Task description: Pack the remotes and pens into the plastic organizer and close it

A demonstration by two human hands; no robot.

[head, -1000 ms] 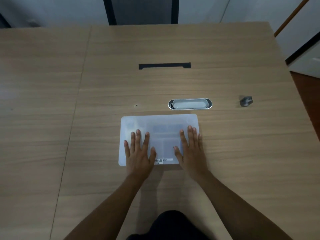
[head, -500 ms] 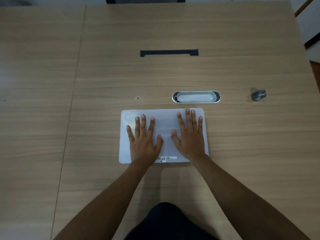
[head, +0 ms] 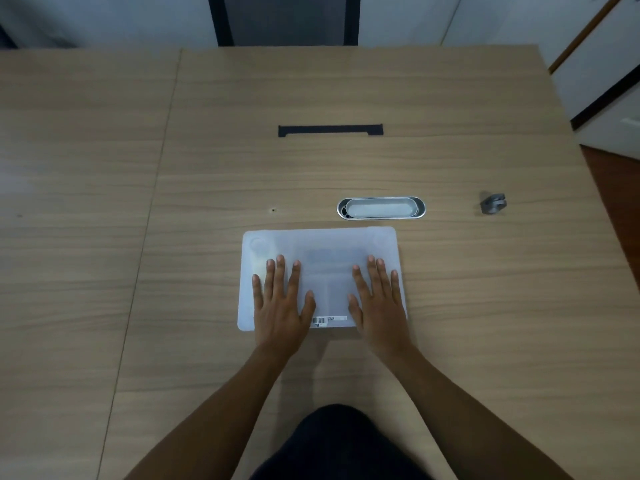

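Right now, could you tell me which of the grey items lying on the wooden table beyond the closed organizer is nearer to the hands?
The oval silver tray, just beyond the frosted plastic organizer; the small grey metal clip lies far off right.

Nothing can be read. The only printed matter is a white barcode sticker on the lid of the plastic organizer, at the middle of its near edge, between the left hand and the right hand. It carries black bars and some small print beside them, too small and blurred to make out any letters or numbers.
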